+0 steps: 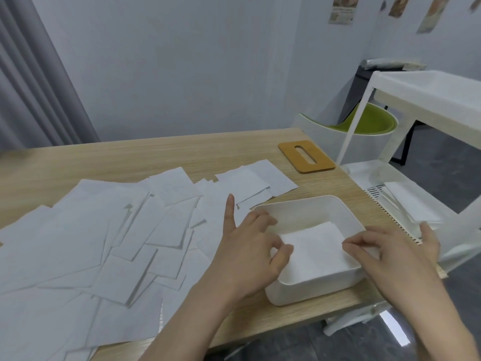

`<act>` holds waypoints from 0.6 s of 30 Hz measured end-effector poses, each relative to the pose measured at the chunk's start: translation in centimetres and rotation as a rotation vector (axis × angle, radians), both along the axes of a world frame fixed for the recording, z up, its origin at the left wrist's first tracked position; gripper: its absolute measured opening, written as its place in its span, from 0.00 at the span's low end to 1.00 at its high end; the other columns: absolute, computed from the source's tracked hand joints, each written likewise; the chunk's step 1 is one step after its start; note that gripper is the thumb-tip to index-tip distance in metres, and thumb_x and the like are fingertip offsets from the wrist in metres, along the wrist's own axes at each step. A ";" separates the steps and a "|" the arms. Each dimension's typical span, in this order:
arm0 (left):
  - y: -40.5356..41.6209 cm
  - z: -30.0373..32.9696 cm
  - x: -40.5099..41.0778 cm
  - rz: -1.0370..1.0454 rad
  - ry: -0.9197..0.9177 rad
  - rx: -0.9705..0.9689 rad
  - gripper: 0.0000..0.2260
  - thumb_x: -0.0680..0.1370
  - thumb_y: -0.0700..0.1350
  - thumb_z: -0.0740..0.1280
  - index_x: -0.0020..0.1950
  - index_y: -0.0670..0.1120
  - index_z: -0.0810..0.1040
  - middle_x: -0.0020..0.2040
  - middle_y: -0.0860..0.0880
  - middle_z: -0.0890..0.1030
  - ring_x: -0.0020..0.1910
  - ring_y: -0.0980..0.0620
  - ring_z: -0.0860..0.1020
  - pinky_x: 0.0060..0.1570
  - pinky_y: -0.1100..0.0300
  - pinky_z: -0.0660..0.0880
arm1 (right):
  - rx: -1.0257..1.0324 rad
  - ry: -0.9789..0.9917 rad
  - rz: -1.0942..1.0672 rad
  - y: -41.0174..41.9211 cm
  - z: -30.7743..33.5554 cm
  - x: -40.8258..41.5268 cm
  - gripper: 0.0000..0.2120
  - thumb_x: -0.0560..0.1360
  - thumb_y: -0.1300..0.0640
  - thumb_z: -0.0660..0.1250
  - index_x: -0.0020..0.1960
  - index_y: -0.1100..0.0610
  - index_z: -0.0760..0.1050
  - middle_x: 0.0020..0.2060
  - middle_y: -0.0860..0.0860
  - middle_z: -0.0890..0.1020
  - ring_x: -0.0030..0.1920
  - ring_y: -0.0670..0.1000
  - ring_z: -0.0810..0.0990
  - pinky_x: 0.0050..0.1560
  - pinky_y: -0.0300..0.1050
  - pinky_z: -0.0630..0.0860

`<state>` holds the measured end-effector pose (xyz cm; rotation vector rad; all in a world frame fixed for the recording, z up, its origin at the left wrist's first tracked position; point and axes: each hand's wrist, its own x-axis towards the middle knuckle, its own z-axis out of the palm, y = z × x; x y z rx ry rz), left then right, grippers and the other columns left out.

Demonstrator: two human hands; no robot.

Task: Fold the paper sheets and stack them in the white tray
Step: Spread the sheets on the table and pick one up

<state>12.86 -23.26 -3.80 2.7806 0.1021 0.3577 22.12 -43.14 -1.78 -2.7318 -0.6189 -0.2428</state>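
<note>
Both hands, left and right, pinch opposite edges of a folded white paper square (lying inside the white plastic tray).

A white tray sits near the right edge of the wooden surface, a folded paper sheet inside it. The left hand and right hand pinch the sheet's left and right edges. Loose paper sheets cover the surface to the left.
</note>
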 end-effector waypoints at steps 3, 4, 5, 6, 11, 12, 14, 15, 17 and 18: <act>0.1 -0.1 -0.1 -0.006 -0.037 -0.032 0.34 0.73 0.64 0.39 0.57 0.57 0.82 0.70 0.56 0.71 0.74 0.62 0.58 0.68 0.46 0.22 | -0.001 0.017 0.009 -0.1 0.2 0.0 0.08 0.75 0.48 0.67 0.37 0.40 0.77 0.39 0.37 0.80 0.59 0.42 0.75 0.69 0.45 0.36; 0.2 -0.1 -0.2 -0.012 -0.056 -0.051 0.33 0.73 0.64 0.40 0.59 0.57 0.81 0.70 0.56 0.71 0.73 0.62 0.59 0.69 0.47 0.22 | 0.003 0.020 0.011 -0.1 0.2 -0.1 0.07 0.75 0.48 0.67 0.39 0.40 0.77 0.40 0.36 0.81 0.59 0.42 0.75 0.70 0.45 0.36; 0.3 -0.2 -0.2 -0.019 -0.080 -0.076 0.32 0.74 0.64 0.42 0.61 0.57 0.80 0.70 0.56 0.70 0.73 0.62 0.60 0.69 0.47 0.23 | 0.006 0.017 0.012 0.0 0.3 -0.2 0.06 0.75 0.48 0.67 0.40 0.39 0.77 0.41 0.36 0.81 0.59 0.42 0.75 0.70 0.46 0.36; 0.4 -0.3 -0.3 -0.026 -0.109 -0.109 0.30 0.75 0.64 0.44 0.62 0.57 0.80 0.70 0.56 0.70 0.73 0.62 0.62 0.70 0.47 0.24 | 0.008 0.010 0.010 0.0 0.4 -0.3 0.04 0.75 0.47 0.67 0.42 0.39 0.78 0.42 0.36 0.80 0.60 0.43 0.75 0.70 0.46 0.36; 1.2 -0.9 -1.0 -0.015 -0.279 -0.287 0.19 0.77 0.59 0.56 0.62 0.56 0.79 0.69 0.55 0.72 0.71 0.63 0.64 0.75 0.50 0.34 | 0.063 -0.030 0.020 1.4 0.8 -1.2 0.04 0.73 0.50 0.70 0.47 0.42 0.80 0.41 0.37 0.74 0.65 0.45 0.72 0.70 0.44 0.39; 1.5 -1.0 -1.3 0.001 -0.302 -0.309 0.18 0.77 0.58 0.57 0.62 0.57 0.79 0.69 0.55 0.72 0.70 0.64 0.65 0.75 0.51 0.35 | 0.075 -0.034 0.035 1.9 0.9 -1.5 0.04 0.73 0.50 0.71 0.47 0.43 0.80 0.39 0.35 0.72 0.65 0.45 0.72 0.70 0.44 0.39; 2.4 -1.2 -2.0 0.028 -0.336 -0.339 0.16 0.77 0.57 0.58 0.61 0.57 0.79 0.68 0.57 0.72 0.69 0.65 0.66 0.75 0.52 0.38 | 0.091 -0.049 0.068 2.9 1.0 -2.0 0.05 0.72 0.51 0.71 0.48 0.43 0.80 0.39 0.32 0.71 0.65 0.45 0.71 0.70 0.44 0.41; 2.9 -1.3 -2.5 0.042 -0.343 -0.345 0.16 0.77 0.56 0.58 0.62 0.57 0.78 0.67 0.57 0.72 0.69 0.66 0.66 0.75 0.52 0.39 | 0.097 -0.060 0.084 3.3 1.1 -2.2 0.06 0.72 0.51 0.71 0.47 0.42 0.80 0.41 0.33 0.73 0.65 0.45 0.72 0.70 0.45 0.43; 4.1 -1.7 -3.5 0.078 -0.340 -0.352 0.16 0.77 0.56 0.58 0.62 0.57 0.78 0.67 0.59 0.72 0.68 0.68 0.65 0.76 0.51 0.41 | 0.116 -0.080 0.113 4.4 1.1 -2.7 0.06 0.72 0.51 0.72 0.47 0.42 0.80 0.43 0.37 0.76 0.65 0.44 0.71 0.70 0.47 0.45; 4.7 -1.9 -4.0 0.100 -0.342 -0.358 0.16 0.77 0.56 0.58 0.62 0.57 0.78 0.67 0.60 0.72 0.68 0.69 0.65 0.76 0.51 0.42 | 0.131 -0.085 0.128 4.9 1.1 -3.0 0.06 0.72 0.51 0.71 0.48 0.42 0.80 0.45 0.38 0.77 0.65 0.43 0.70 0.70 0.48 0.46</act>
